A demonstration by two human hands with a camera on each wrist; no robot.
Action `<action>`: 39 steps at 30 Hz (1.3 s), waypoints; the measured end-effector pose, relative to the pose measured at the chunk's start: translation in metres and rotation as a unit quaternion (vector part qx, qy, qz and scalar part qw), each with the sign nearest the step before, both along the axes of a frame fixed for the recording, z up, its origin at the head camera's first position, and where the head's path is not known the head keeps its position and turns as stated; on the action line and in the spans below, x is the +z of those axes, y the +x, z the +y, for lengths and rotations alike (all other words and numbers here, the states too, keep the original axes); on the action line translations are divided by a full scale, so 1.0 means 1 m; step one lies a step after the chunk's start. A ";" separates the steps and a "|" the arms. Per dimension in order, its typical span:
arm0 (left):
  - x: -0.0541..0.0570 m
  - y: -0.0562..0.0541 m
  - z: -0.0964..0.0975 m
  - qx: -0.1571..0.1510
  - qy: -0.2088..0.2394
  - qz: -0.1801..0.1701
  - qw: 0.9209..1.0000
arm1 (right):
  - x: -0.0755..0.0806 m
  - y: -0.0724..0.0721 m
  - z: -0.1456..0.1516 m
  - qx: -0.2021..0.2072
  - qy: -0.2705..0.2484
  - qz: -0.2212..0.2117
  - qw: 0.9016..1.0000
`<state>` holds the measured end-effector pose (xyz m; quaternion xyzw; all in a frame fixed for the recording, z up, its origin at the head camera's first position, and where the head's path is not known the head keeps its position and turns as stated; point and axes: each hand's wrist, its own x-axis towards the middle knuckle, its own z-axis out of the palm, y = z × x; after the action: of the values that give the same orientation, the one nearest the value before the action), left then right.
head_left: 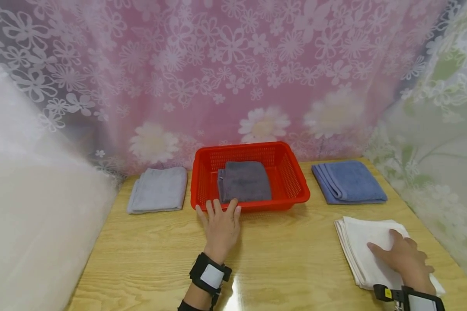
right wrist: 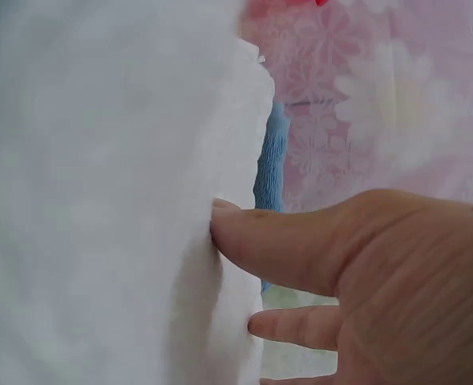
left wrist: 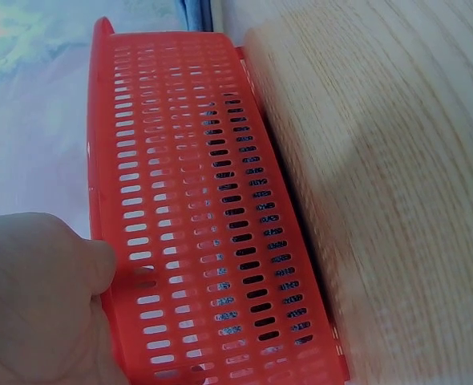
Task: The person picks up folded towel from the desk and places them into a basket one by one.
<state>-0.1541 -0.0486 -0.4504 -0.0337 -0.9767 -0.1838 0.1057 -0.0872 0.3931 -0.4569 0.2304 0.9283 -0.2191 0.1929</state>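
Note:
A red plastic basket with slotted walls stands at the back middle of the table, and a folded dark grey towel lies inside. My left hand is at its front rim, fingertips over the edge. In the left wrist view the thumb lies against the rim of the basket from outside. At the front right, my right hand rests on a folded white towel with fingers spread. The right wrist view shows the thumb touching the white cloth; some fingers are partly hidden.
A folded light grey towel lies left of the basket. To its right is a folded blue towel, behind the white one. The wooden table meets a pink flowered curtain at the back, with pale sheeting on both sides.

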 end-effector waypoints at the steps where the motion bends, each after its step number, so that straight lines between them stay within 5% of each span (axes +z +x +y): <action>1: 0.000 0.000 0.000 0.001 0.000 0.000 1.000 | 0.001 -0.001 -0.002 0.007 0.000 0.003 1.000; 22: -0.002 0.000 0.000 0.001 0.008 -0.010 1.000 | 0.009 -0.008 -0.055 0.130 0.028 0.041 0.990; 30: -0.001 0.001 0.000 0.002 0.012 0.030 0.999 | 0.009 -0.012 -0.073 0.172 0.036 0.090 0.980; 39: 0.000 0.003 0.001 0.001 0.015 0.039 0.999 | 0.008 -0.016 -0.092 0.186 0.032 0.099 0.977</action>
<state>-0.1516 -0.0480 -0.4503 -0.0385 -0.9691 -0.1965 0.1442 -0.1033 0.3007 -0.4491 0.0366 0.9760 -0.1711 0.1300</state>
